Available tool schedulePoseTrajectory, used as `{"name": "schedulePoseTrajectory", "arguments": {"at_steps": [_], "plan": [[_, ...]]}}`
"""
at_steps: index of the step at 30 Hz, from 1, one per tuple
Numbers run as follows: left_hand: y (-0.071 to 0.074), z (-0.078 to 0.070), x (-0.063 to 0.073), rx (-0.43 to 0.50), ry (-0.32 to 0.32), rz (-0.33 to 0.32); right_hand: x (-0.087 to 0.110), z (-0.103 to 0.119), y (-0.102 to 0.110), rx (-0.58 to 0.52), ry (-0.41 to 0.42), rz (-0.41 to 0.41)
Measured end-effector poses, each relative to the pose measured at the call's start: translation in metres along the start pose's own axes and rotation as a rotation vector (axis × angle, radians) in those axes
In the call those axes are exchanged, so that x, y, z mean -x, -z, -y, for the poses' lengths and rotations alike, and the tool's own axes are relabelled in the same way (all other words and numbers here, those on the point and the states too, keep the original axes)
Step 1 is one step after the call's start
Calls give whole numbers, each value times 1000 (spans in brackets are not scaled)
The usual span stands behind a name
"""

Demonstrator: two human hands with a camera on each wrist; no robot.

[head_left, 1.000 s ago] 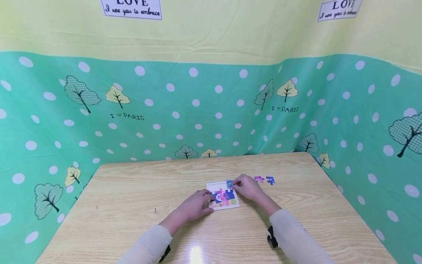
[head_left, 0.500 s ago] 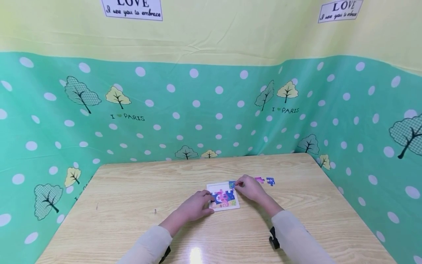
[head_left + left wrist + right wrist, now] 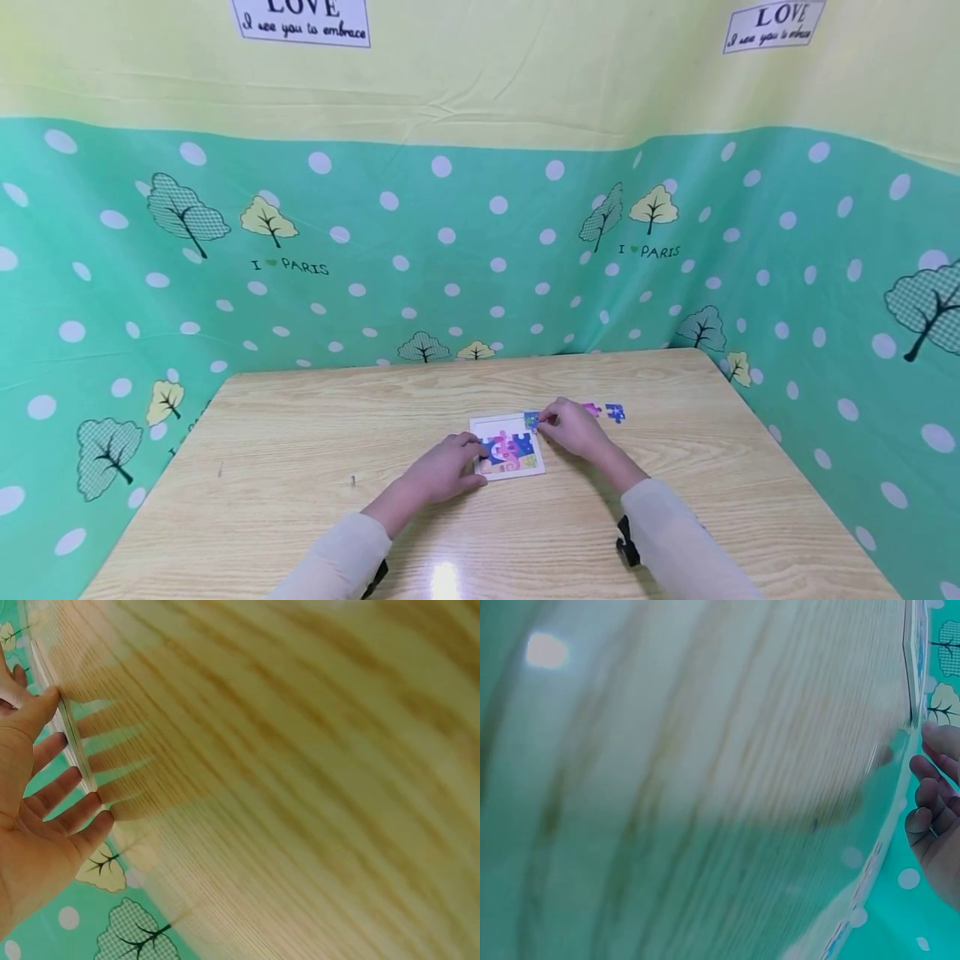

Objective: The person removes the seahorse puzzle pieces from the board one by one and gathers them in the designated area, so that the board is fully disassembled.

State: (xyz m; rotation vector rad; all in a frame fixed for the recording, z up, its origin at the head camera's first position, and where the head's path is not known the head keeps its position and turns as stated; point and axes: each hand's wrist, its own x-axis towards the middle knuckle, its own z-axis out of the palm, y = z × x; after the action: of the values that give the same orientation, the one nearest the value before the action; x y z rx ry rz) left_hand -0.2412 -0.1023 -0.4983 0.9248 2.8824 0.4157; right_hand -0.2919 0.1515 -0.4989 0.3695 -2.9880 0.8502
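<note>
A small white-rimmed jigsaw puzzle board (image 3: pixel 517 476) lies on the table in the head view. Joined pieces showing a pink figure on blue (image 3: pixel 510 451) fill its lower part, while its upper left is pale and bare. My left hand (image 3: pixel 450 468) rests at the board's left side, and its fairly straight fingers (image 3: pixel 79 817) show in the left wrist view. With thumb and fingertips, my right hand (image 3: pixel 573 429) pinches a blue-green puzzle piece (image 3: pixel 531 419) at the upper right corner. In the right wrist view, the board's edge (image 3: pixel 910 667) is beside the right hand (image 3: pixel 939 817).
Beyond the right hand lie a pink puzzle piece (image 3: pixel 592 409), partly hidden by it, and a blue one (image 3: pixel 615 412). The wooden table (image 3: pixel 300 467) ends at a green dotted curtain (image 3: pixel 360 317) at the back and sides. A small dark mark (image 3: pixel 353 480) is left of the hands.
My right hand has shifted slightly to the right with the puzzle piece, which now overhangs the board's right edge more. The left hand and the board stay put.
</note>
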Motion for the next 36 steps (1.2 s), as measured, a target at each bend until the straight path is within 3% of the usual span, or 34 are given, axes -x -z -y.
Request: {"name": "schedulePoseTrajectory", "arguments": {"at_steps": [36], "plan": [[-4, 4, -1, 4, -9, -10, 2, -14, 5, 18, -36, 9]]}}
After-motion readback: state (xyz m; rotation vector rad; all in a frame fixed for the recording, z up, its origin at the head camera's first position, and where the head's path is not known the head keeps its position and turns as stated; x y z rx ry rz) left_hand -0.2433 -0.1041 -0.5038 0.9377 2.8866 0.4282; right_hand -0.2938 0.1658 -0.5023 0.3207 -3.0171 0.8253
